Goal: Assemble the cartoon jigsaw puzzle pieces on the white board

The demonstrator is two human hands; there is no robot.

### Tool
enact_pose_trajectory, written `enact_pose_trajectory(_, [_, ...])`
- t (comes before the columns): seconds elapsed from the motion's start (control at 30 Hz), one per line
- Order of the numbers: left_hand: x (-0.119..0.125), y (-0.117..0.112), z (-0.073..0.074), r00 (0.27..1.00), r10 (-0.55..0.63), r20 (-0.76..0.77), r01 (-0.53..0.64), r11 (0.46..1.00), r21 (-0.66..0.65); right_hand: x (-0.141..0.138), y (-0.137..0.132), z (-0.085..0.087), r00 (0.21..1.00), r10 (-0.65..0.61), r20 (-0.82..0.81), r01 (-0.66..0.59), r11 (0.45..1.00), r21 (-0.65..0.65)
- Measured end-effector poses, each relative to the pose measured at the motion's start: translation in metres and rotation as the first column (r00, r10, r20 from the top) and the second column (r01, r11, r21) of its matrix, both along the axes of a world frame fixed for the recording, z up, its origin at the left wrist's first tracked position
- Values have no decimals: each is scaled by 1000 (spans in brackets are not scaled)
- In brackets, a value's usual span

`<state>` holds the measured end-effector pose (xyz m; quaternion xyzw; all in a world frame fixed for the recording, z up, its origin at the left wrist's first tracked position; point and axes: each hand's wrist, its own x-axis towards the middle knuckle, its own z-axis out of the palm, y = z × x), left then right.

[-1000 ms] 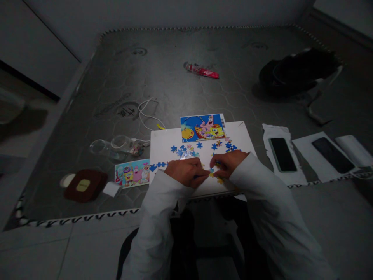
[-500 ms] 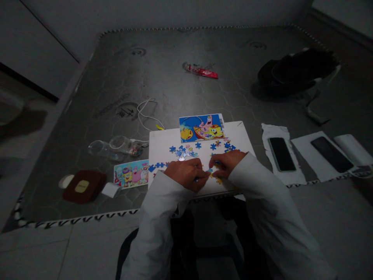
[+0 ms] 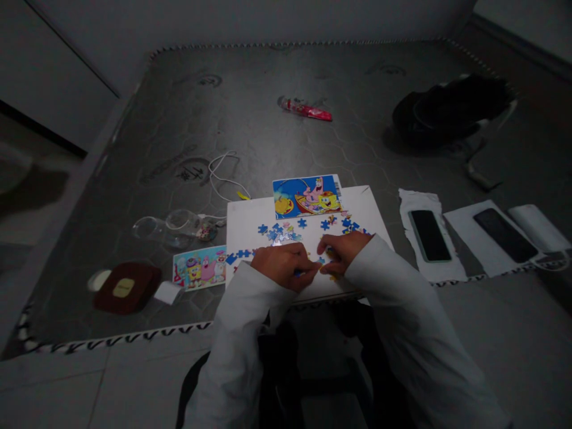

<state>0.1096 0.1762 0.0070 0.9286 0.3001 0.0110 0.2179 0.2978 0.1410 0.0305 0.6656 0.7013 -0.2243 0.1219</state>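
Observation:
On a white board lie several loose jigsaw pieces, mostly blue. My left hand and my right hand rest side by side at the board's near edge, fingers curled and pinched together over small puzzle pieces between them. Exactly what each finger grips is too small and dark to make out. A cartoon reference picture lies at the board's far edge. A second cartoon card sits just left of the board.
The board lies on a grey mattress. Nearby are a clear plastic bag, a white cable, a brown case, a red wrapper, two phones on paper, and dark clothing.
Both hands have shifted slightly left and closer together over the pieces; the view has drifted a little. Nothing else has moved.

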Motion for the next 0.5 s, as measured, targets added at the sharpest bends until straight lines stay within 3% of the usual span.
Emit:
enact_pose_trajectory(0.3, [-1,5,-3,982,182,55,-177,981,-82,-4,3,2,1000,10,3,-9,999,-47])
enact_pose_trajectory(0.5, [1,2,1,981,193,4,-192,978,-79,-3,3,5,998,35,-58,-38,998,-50])
